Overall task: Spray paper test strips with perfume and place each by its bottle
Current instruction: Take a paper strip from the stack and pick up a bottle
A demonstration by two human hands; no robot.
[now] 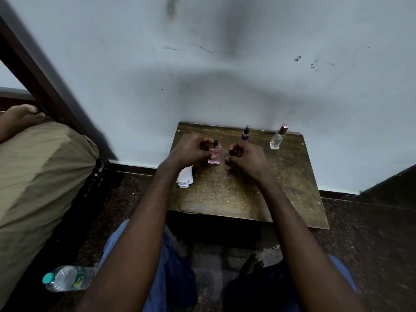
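left hand [188, 149] grips pink bottle [215, 155]; right hand [245, 157] curled; label unreadable.

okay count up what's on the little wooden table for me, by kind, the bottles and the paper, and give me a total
Perfume bottles: 3 (pink bottle, dark blue bottle, clear bottle)
Stacks of paper strips: 1 (white stack, strips too overlapped to count singly)
Total: 4 on the table

L hand [188, 149] grips pink bottle [215, 154]; R hand [244, 156] holds black cap [233, 152].
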